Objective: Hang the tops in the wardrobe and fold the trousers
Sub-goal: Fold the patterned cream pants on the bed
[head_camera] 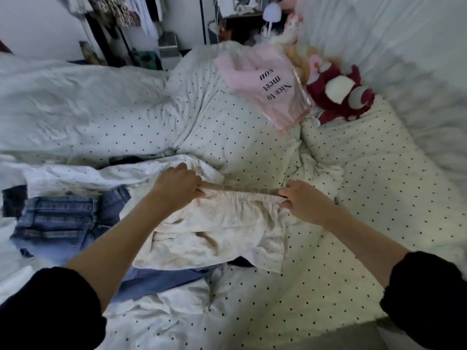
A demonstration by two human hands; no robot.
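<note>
Both hands are engaged on one garment. The left hand (177, 188) grips the left end of the gathered elastic waistband of the cream-coloured fabric trousers (214, 238), its fingers curled over the band. The right hand (303, 202) pinches the right end of the same band, thumb below and fingers above. The waistband is drawn taut between them and runs left to right across the scene. The body of the trousers lies on the near side of the band, bunched and creased, toward the person.

The trousers rest on the white bed cover with small black dots (353, 198), roughly at the middle of the view. Their left part overlaps a pair of blue denim jeans (63, 223), which lies flat at near left with its own waistband visible. A white dotted garment (101, 176) lies just beyond the jeans.

Judgement: the step in hand is squaring the cream trousers for folding. The long axis of the legs runs from the band toward the person, so the legs need to be shaken or laid straight before any fold. Both hands are equally placed, one at each end.

Farther off, a pink top printed with black lettering (265, 87) lies on the bed, not yet hung. A dark red and white plush toy (338, 93) sits just right of it. Hanging clothes (121, 13) show at far left.
</note>
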